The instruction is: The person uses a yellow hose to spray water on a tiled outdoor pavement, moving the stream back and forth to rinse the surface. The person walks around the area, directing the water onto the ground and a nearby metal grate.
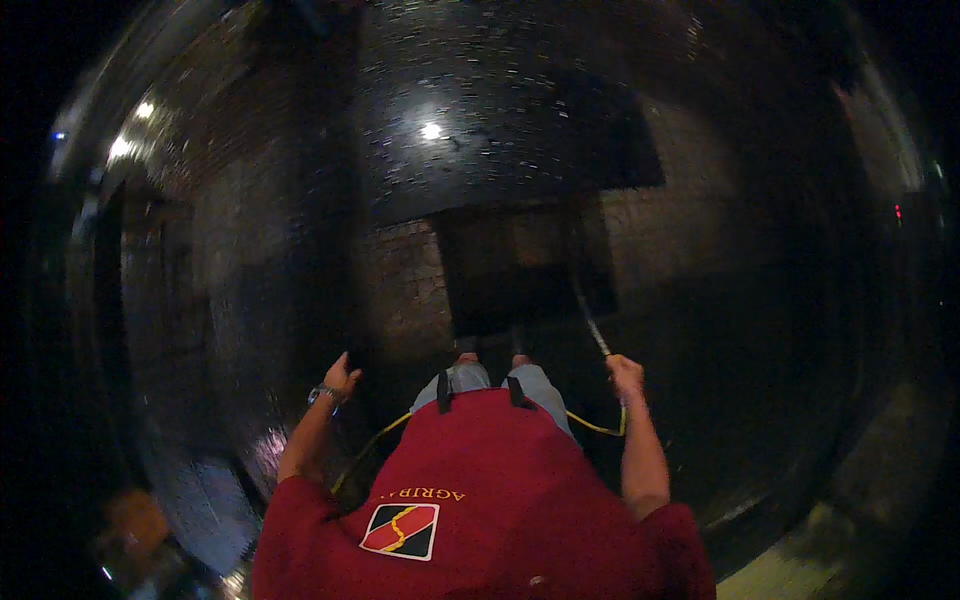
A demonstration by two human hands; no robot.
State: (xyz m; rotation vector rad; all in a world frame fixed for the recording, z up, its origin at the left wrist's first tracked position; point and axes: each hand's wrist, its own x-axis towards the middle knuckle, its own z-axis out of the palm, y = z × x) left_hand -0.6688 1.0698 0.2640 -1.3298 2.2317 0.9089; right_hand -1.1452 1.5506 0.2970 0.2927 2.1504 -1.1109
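My right hand (627, 373) is closed around the handle end of a thin spray wand (594, 328), which points forward into the dark. From just below that hand a yellow hose (596, 428) runs towards my legs and shows again on my left side. My left hand (342, 376), with a watch on its wrist, hangs at my left with thumb and finger apart and nothing visible in it. Ahead of me lies a dark rectangular panel or mat (529, 270), with a larger dark, glossy surface (480, 150) beyond it. Bright streaks, perhaps water drops, cross that surface.
Paler brick-like paving or wall (409, 281) shows beside the dark rectangle. A blurred orange object (137, 517) and a pale bluish surface (214, 514) are at the lower left. Bright lights (120, 146) glow at the upper left. Much of the surroundings is too dark and blurred to identify.
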